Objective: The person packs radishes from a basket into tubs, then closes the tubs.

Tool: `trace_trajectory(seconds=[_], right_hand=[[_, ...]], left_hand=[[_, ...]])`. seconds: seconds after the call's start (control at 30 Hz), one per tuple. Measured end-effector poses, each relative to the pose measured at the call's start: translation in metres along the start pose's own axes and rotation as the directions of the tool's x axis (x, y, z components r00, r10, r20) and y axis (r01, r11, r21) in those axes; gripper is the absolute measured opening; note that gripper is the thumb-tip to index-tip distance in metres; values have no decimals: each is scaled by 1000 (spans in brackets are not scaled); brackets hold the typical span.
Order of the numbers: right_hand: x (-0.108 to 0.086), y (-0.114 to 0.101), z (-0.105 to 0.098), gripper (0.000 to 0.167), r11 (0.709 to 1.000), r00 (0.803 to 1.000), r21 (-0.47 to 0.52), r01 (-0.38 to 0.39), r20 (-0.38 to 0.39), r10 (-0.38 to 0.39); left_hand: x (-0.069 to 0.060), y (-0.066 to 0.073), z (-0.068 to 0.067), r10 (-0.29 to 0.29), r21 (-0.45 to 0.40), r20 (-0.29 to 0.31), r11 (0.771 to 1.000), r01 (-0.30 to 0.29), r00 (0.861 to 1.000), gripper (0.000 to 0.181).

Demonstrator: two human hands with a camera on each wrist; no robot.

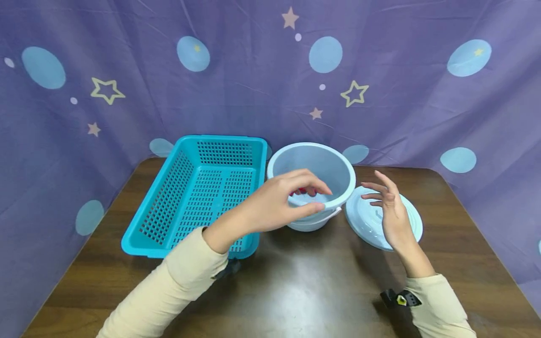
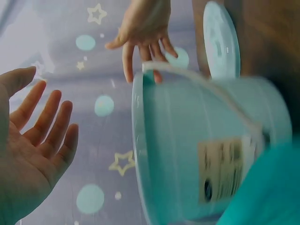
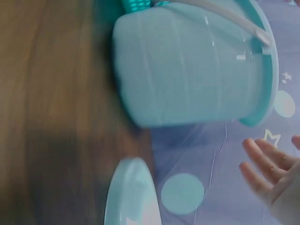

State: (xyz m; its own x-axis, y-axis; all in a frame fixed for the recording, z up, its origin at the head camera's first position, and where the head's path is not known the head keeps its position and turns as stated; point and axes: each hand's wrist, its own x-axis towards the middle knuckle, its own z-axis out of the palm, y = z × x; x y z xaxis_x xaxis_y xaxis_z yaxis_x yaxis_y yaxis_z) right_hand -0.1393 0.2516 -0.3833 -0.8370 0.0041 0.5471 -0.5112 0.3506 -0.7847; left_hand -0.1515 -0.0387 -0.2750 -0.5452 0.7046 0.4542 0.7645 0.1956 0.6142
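My left hand [image 1: 287, 197] hovers at the near rim of a pale blue bucket [image 1: 323, 164], its fingers loosely bent with nothing held. The left wrist view shows that hand [image 2: 37, 145] spread, apart from the bucket [image 2: 178, 122], whose side carries a label. Small red patches show by the left fingertips; I cannot tell what they are. Above the pale blue round lid [image 1: 412, 220], my right hand [image 1: 393, 211] is raised with loose, parted fingers. In the right wrist view, this hand [image 3: 276, 178] is beside the bucket's rim and touches nothing.
A turquoise slotted basket [image 1: 207, 197] stands left of the bucket. All of them rest on a brown wooden table [image 1: 304, 286]. Behind it hangs a purple curtain [image 1: 253, 103] with stars and dots. The bucket's white handle [image 2: 211, 86] hangs down its side.
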Motion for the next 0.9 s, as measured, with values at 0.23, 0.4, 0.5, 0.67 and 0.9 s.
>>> trace_trajectory(seconds=[0.23, 0.4, 0.5, 0.67, 0.9], right_hand=[[-12, 5, -32, 42, 983, 983, -44, 179, 53, -176], [-23, 12, -58, 42, 985, 986, -118, 124, 123, -109], [-28, 17, -72, 48, 996, 986, -67, 56, 158, -45], [-37, 30, -92, 61, 994, 982, -107, 30, 191, -9], [-48, 50, -119, 79, 931, 956, -363, -36, 259, 137]], left_hand=[[-8, 6, 35, 13, -15, 32, 1000, -13, 999, 25], [-9, 1, 67, -63, 15, 87, 998, 62, 994, 30], [-8, -4, 87, -139, 70, 149, 989, 130, 979, 36], [-3, -19, 119, -242, 174, 215, 963, 207, 946, 49], [13, -36, 153, -399, 229, 209, 908, 352, 893, 66]])
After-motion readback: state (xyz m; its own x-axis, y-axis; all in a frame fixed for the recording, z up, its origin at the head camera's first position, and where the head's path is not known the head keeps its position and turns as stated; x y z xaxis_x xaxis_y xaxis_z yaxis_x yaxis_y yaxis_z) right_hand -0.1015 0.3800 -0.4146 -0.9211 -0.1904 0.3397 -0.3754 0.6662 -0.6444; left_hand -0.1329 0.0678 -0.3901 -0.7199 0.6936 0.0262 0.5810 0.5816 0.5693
